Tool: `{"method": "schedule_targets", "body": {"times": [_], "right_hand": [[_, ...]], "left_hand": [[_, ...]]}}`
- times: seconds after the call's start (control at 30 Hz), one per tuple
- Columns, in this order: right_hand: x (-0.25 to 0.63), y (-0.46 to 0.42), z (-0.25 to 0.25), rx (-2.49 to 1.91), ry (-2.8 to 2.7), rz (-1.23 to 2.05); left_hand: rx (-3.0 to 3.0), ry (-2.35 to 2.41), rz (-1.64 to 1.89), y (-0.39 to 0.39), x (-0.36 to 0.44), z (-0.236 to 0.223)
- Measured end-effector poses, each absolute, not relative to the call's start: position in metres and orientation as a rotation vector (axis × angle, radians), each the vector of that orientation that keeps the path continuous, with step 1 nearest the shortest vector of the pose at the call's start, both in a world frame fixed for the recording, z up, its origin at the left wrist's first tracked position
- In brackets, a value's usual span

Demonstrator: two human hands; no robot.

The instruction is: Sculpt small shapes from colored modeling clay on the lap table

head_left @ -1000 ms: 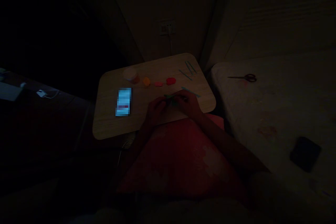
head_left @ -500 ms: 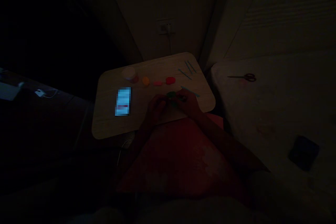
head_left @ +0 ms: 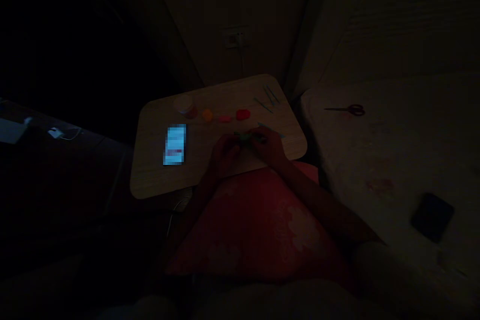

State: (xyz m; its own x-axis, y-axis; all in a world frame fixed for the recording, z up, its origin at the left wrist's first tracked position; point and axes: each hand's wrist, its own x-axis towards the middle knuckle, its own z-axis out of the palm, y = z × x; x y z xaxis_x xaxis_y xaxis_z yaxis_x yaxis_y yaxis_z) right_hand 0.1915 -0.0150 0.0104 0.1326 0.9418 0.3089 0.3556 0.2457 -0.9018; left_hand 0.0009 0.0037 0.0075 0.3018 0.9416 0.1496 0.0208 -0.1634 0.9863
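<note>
In the dim head view, both my hands meet over the near edge of a small light wooden table (head_left: 157, 180). Between them is a small green lump (head_left: 245, 136), perhaps modelling clay; its shape is hard to make out. My left hand (head_left: 225, 150) closes on its left side, and my right hand (head_left: 267, 144) pinches it from the right. Just beyond the hands lie a red piece (head_left: 243, 114), a pink piece (head_left: 225, 119) and an orange round piece (head_left: 207, 115). A thin bluish stick (head_left: 264, 126) lies partly behind my right hand.
A lit phone (head_left: 175, 145) lies on the table's left, with a pale tub (head_left: 184, 105) behind it. Several thin sticks (head_left: 264, 105) lie at the back right. On the pale surface to the right are scissors (head_left: 352, 109) and a dark square object (head_left: 432, 217).
The green lump has turned between my fingers and now looks flatter and narrower. Both hands stay in nearly the same place. The things on the table have not moved.
</note>
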Motion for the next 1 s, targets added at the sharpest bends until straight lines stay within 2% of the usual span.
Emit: {"method": "schedule_targets", "body": {"times": [0.43, 0.7, 1.0], "right_hand": [[0.198, -0.011, 0.001, -1.164, -1.259, 0.811], [0.199, -0.009, -0.008, -1.219, -1.272, 0.795], [0.198, -0.011, -0.007, -1.195, -1.278, 0.875]], "left_hand": [[1.403, 1.083, 1.225, 0.008, 0.002, 0.004], [1.242, 0.871, 1.269, 0.009, -0.003, 0.001], [1.219, 0.901, 1.228, 0.013, -0.003, -0.003]]}}
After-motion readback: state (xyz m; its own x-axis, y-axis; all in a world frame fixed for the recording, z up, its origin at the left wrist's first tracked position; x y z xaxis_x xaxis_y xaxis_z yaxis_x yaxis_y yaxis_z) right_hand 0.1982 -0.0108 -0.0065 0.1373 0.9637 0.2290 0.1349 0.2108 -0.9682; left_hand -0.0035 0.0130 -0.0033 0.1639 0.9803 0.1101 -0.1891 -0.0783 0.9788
